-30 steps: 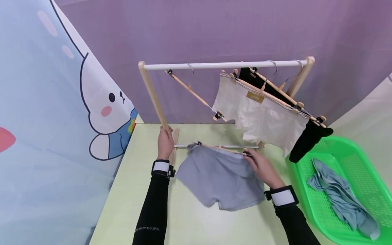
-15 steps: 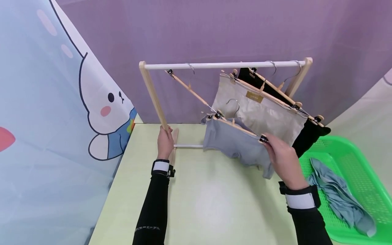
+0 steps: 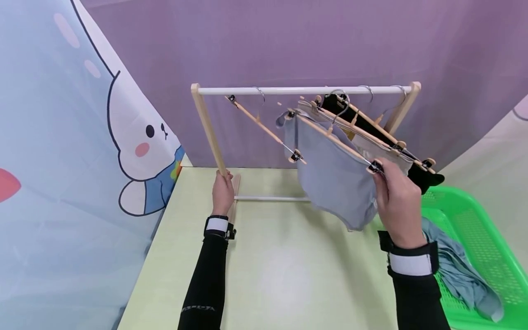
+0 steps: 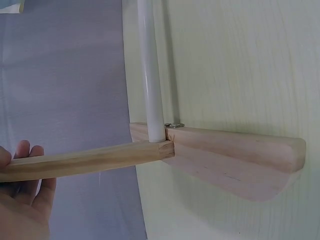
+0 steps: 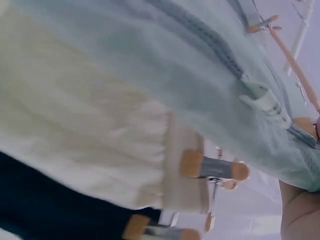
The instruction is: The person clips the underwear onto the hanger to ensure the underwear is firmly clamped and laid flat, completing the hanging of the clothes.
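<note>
My left hand [image 3: 222, 195] grips the left wooden post [image 3: 209, 130] of a small clothes rack; in the left wrist view its fingers wrap the post [image 4: 90, 162]. My right hand [image 3: 399, 201] pinches the near clip end of a wooden clip hanger [image 3: 344, 147]. Grey-blue shorts [image 3: 334, 178] hang from that hanger by their waistband, raised above the table. Its metal hook overlaps the white rail [image 3: 288, 90] in the head view. Close behind are white shorts [image 5: 90, 110] on another hanger, partly hidden by the grey-blue pair. A black garment [image 3: 425, 178] hangs farther right.
A bare clip hanger [image 3: 264, 129] hangs on the rail's left part. Right of the rack stands a green basket [image 3: 474, 206] with a blue-grey garment [image 3: 466, 275] inside. A lower white bar [image 3: 268, 198] runs near the pale table [image 3: 288, 275]. A purple curtain [image 3: 288, 41] hangs behind.
My right hand has lifted the hanger with the grey-blue shorts off the table, up and to the right, its hook rising to rail height. My left hand stays on the post.
</note>
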`<state>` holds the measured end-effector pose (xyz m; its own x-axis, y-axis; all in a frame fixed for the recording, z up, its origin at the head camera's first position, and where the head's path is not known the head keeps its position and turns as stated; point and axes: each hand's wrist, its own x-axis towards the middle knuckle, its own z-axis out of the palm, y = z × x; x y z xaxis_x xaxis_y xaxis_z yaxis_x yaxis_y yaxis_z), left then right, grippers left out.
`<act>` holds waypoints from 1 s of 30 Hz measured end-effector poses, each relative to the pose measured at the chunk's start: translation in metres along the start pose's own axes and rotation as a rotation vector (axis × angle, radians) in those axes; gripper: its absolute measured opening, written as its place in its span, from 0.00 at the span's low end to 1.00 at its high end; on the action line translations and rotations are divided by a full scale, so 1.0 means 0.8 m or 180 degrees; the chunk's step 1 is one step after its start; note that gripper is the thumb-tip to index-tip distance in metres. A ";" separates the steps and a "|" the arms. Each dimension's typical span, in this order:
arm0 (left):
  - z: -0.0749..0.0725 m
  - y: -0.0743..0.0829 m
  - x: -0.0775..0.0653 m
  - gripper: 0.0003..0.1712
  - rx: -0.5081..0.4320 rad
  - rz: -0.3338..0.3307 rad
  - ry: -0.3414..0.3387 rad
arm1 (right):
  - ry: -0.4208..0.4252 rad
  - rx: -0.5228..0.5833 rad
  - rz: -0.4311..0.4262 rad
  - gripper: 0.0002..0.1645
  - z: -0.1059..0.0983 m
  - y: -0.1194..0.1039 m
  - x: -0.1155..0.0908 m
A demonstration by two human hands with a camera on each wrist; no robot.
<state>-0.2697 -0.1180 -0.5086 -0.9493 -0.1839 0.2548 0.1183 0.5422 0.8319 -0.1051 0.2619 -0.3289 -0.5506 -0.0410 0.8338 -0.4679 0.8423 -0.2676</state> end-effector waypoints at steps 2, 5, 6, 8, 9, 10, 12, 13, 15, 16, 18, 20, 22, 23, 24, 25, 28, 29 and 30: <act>-0.002 -0.001 0.001 0.12 -0.0003 0.0006 -0.0007 | 0.0021 0.0058 0.0009 0.15 0.003 -0.005 0.009; -0.005 -0.001 0.000 0.12 -0.0005 -0.0019 -0.0026 | 0.0041 0.0138 0.0044 0.15 0.011 -0.010 0.020; -0.006 -0.001 0.000 0.12 -0.0013 -0.0033 -0.0050 | 0.0052 0.0147 0.0058 0.15 0.014 -0.012 0.023; -0.007 0.000 0.000 0.12 0.0004 -0.0057 -0.0070 | 0.0034 0.0155 0.0115 0.15 0.021 -0.013 0.029; -0.006 0.000 0.000 0.12 0.0016 -0.0066 -0.0076 | -0.0002 0.0143 0.0129 0.15 0.024 -0.013 0.030; -0.006 0.001 0.001 0.12 -0.0001 -0.0076 -0.0078 | -0.0031 0.0144 0.0154 0.15 0.027 -0.013 0.032; -0.005 0.000 0.001 0.12 -0.0030 -0.0080 -0.0079 | -0.0119 0.0143 0.0202 0.15 0.033 -0.012 0.031; -0.004 0.000 0.001 0.12 -0.0041 -0.0072 -0.0077 | -0.0170 0.0151 0.0235 0.14 0.035 -0.011 0.031; -0.003 -0.001 0.001 0.11 -0.0092 -0.0057 -0.0089 | -0.0269 0.0182 0.0313 0.14 0.039 -0.009 0.027; -0.002 -0.001 0.000 0.11 -0.0126 -0.0053 -0.0092 | -0.0317 0.0197 0.0354 0.13 0.041 -0.008 0.026; -0.001 -0.001 -0.002 0.11 -0.0151 -0.0039 -0.0088 | -0.0415 0.0236 0.0438 0.13 0.044 -0.005 0.023; -0.002 -0.001 -0.003 0.12 -0.0147 -0.0041 -0.0067 | -0.0503 0.0294 0.0539 0.14 0.047 -0.003 0.021; -0.004 0.001 -0.007 0.13 -0.0236 -0.0127 -0.0094 | -0.0568 0.0348 0.0632 0.17 0.050 -0.001 0.018; -0.005 0.002 -0.009 0.14 -0.0307 -0.0206 -0.0118 | -0.0598 0.0365 0.0686 0.19 0.050 0.000 0.016; -0.006 0.003 -0.013 0.16 -0.0364 -0.0290 -0.0146 | -0.0623 0.0366 0.0743 0.21 0.051 0.001 0.013; -0.007 0.003 -0.016 0.18 -0.0422 -0.0381 -0.0180 | -0.0651 0.0360 0.0792 0.23 0.051 0.002 0.010; -0.006 -0.002 -0.031 0.25 -0.0641 -0.0709 -0.0263 | -0.0746 0.0322 0.0959 0.26 0.052 0.007 -0.004; -0.005 -0.004 -0.037 0.26 -0.0673 -0.0782 -0.0271 | -0.0778 0.0301 0.0997 0.25 0.053 0.008 -0.010; -0.004 -0.006 -0.042 0.27 -0.0698 -0.0834 -0.0267 | -0.0800 0.0280 0.1023 0.24 0.055 0.010 -0.016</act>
<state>-0.2379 -0.1171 -0.5199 -0.9753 -0.2204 -0.0151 -0.0814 0.2948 0.9521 -0.1321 0.2458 -0.3630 -0.8248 0.0773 0.5601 -0.2960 0.7849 -0.5443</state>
